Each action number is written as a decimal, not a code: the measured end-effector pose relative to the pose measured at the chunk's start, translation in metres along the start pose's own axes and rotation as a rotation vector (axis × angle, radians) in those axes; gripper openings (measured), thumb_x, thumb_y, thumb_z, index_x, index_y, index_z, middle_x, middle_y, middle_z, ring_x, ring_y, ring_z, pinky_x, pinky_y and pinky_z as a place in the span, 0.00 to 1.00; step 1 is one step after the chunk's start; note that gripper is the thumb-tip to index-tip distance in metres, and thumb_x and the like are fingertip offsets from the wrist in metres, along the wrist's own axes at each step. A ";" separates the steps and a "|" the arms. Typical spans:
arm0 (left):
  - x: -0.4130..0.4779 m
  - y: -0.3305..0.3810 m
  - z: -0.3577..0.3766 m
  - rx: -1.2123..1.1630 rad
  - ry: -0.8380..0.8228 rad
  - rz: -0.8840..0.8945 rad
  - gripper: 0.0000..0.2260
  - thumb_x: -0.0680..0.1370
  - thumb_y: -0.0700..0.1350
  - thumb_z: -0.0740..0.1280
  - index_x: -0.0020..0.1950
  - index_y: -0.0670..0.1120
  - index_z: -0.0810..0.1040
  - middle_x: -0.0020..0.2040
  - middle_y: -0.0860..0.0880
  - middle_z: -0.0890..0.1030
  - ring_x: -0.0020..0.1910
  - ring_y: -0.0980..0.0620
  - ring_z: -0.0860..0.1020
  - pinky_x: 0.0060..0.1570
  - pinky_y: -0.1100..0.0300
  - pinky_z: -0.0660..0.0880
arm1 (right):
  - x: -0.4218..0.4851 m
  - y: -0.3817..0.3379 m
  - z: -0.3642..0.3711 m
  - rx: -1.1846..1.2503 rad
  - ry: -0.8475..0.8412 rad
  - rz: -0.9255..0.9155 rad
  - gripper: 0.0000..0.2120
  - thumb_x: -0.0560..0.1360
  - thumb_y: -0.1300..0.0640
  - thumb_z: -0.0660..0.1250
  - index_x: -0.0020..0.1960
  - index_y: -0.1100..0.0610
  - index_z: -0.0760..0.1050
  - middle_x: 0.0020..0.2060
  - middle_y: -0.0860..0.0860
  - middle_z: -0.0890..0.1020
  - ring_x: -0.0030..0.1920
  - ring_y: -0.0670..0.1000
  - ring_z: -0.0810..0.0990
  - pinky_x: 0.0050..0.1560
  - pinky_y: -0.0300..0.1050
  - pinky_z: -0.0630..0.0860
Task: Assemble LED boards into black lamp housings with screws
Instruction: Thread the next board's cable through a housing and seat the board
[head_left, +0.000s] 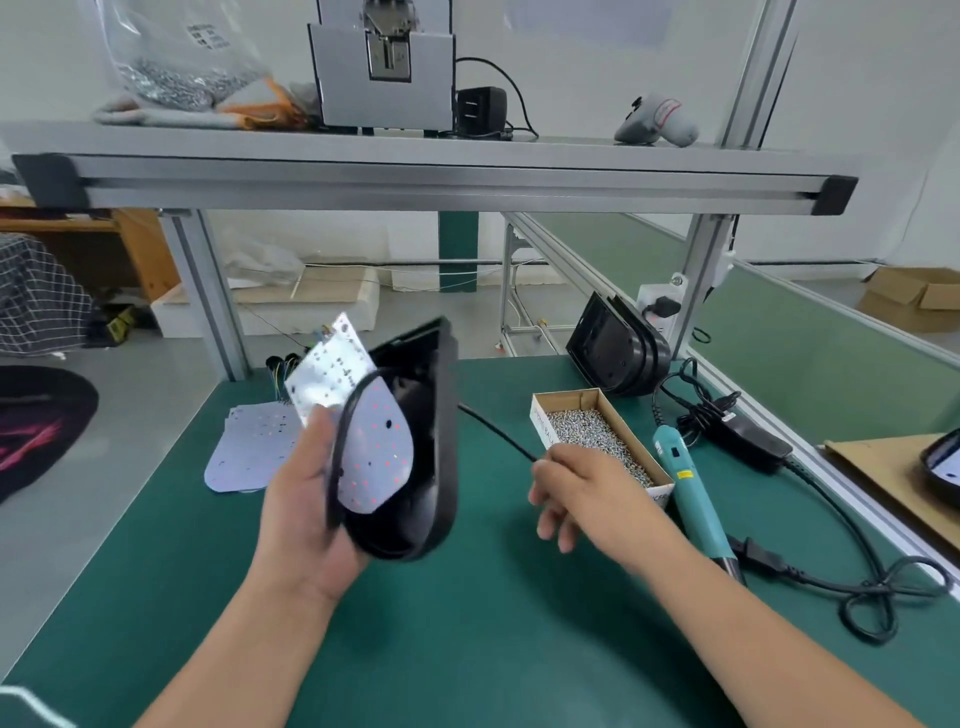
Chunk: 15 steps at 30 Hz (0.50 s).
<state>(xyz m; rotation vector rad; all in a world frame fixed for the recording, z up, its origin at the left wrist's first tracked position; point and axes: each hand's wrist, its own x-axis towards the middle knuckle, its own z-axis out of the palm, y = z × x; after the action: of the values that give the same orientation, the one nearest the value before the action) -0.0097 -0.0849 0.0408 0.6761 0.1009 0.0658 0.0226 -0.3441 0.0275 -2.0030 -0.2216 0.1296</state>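
Left hand (306, 499) grips a tilted black lamp housing (436, 441) above the worktop's (467, 623) middle, with one LED board (376, 447) inside and a second board (327, 371) held behind it. Right hand (587, 488), its fingers loosely curled and blurred, hovers at the near end of the screw box (540, 421); whether it holds a screw cannot be told. If still unscrewed, the tilted board could slide out.

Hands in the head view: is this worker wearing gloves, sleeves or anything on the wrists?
No gloves: the left hand and right hand are both bare. No sleeves show either; both forearms are uncovered down to the picture's bottom edge. No watch, band or ring is visible, though the right hand is blurred, so a thin ring could be missed.
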 end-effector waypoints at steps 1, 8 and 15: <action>0.000 0.004 -0.001 -0.030 0.018 0.007 0.16 0.85 0.55 0.66 0.62 0.47 0.88 0.63 0.46 0.86 0.59 0.46 0.86 0.47 0.49 0.85 | 0.001 -0.001 -0.005 0.039 0.027 -0.002 0.12 0.80 0.51 0.62 0.44 0.58 0.76 0.37 0.57 0.86 0.34 0.68 0.83 0.33 0.54 0.77; 0.002 -0.015 -0.004 0.043 0.127 0.033 0.19 0.85 0.56 0.65 0.72 0.49 0.81 0.66 0.46 0.84 0.64 0.44 0.84 0.65 0.44 0.77 | 0.009 0.006 -0.028 0.253 0.320 -0.086 0.13 0.73 0.57 0.66 0.52 0.45 0.85 0.30 0.55 0.81 0.26 0.54 0.77 0.26 0.41 0.72; 0.003 -0.026 -0.009 0.104 0.165 0.028 0.19 0.86 0.58 0.62 0.74 0.53 0.77 0.66 0.51 0.85 0.64 0.48 0.84 0.59 0.47 0.79 | 0.014 0.008 -0.049 0.985 0.406 -0.152 0.07 0.80 0.66 0.69 0.55 0.59 0.83 0.40 0.55 0.84 0.39 0.52 0.85 0.35 0.38 0.81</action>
<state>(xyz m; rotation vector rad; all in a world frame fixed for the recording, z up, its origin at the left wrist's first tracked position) -0.0070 -0.0994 0.0173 0.7754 0.2545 0.1437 0.0460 -0.3881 0.0419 -0.9928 -0.0258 -0.2309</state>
